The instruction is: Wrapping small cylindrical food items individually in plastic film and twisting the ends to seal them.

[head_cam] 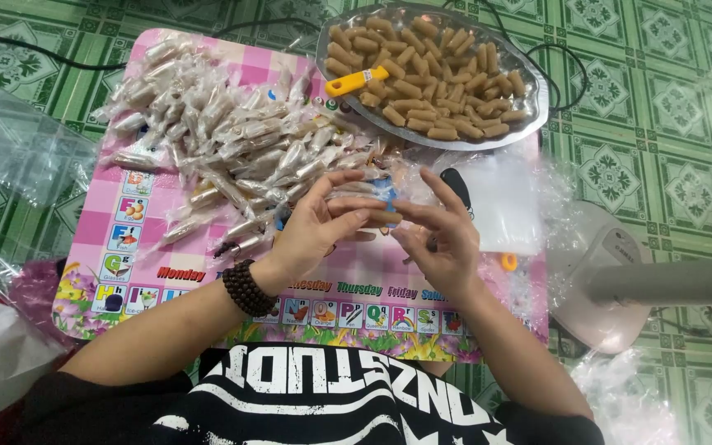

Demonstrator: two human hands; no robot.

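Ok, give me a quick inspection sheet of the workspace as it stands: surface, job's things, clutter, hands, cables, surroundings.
Surface: pink checked picture mat lying on green patterned floor.
Job's things: one brown roll in clear wrap held between both hands; pile of wrapped rolls on the mat; metal tray of unwrapped rolls with a yellow-handled tool on top.
Clutter: stack of clear wrap sheets at right; loose plastic bags at left.
Hands: left hand and right hand both pinch the roll; bead bracelet on left wrist.
Cables: black cable along the top of the mat.
Surroundings: white fan base with grey pole at right.
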